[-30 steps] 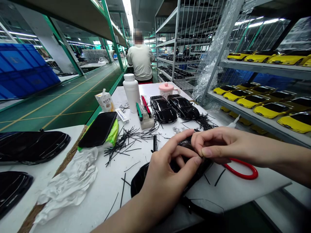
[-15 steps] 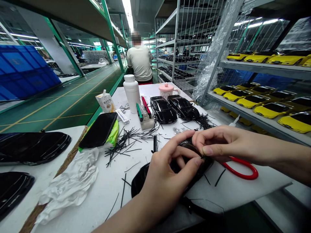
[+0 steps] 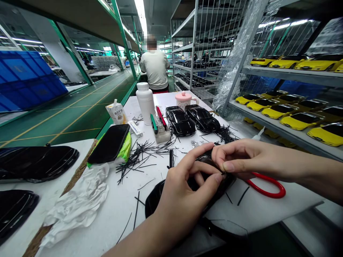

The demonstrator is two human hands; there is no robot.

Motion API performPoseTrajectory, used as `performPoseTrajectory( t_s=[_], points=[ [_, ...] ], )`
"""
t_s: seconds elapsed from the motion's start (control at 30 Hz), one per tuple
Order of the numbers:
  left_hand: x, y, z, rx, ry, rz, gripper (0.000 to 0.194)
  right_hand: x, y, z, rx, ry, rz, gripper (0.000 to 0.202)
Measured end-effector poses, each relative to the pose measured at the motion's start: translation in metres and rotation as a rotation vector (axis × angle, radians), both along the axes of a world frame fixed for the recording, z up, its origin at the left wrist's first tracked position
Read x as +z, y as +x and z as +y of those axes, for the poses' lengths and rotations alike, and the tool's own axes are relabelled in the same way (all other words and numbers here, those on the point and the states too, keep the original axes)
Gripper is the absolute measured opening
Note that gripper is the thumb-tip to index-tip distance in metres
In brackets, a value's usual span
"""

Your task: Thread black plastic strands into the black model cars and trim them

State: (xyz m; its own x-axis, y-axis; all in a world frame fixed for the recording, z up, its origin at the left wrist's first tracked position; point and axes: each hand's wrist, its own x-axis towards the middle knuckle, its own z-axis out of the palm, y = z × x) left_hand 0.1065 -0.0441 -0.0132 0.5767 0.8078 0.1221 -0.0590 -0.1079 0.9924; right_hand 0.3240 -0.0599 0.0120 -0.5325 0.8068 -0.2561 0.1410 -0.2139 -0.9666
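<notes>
A glossy black model car (image 3: 153, 200) lies on the white table, largely covered by my hands. My left hand (image 3: 184, 189) is closed around the car's body, its thumb pressing near the far right end. At that same end, the thumb and forefinger of my right hand (image 3: 243, 157) pinch something too small to make out. Under the right wrist a red loop handle (image 3: 280, 191) sticks out, its other end hidden. Thin black strips (image 3: 136, 155) are strewn around the car.
Two black model cars (image 3: 179, 121) stand farther back, beside a white bottle (image 3: 145, 103) and a pink-lidded mug (image 3: 183, 98). On the left are a phone (image 3: 109, 142), crumpled paper (image 3: 77, 207) and more black cars (image 3: 37, 162). Racks of yellow cars (image 3: 302, 121) line the right. A person (image 3: 154, 69) sits ahead.
Both hands keep almost the same pose on the car. The view has shifted very slightly.
</notes>
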Motion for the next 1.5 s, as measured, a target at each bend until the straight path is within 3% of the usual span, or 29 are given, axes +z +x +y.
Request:
performPoseTrajectory(
  t_s=[1.17,1.27,1.5],
  points=[
    [0.004,0.0,0.0,-0.006,0.002,0.033,0.044,-0.003,-0.002,0.0,0.005,-0.01,-0.021,0.033],
    [0.002,0.001,0.0,-0.001,0.003,0.032,0.042,-0.001,-0.005,-0.002,-0.038,0.056,-0.097,0.035],
    [0.001,0.001,0.0,0.011,-0.021,0.041,0.038,0.003,-0.007,-0.017,-0.182,0.373,-0.359,0.028]
  ],
)
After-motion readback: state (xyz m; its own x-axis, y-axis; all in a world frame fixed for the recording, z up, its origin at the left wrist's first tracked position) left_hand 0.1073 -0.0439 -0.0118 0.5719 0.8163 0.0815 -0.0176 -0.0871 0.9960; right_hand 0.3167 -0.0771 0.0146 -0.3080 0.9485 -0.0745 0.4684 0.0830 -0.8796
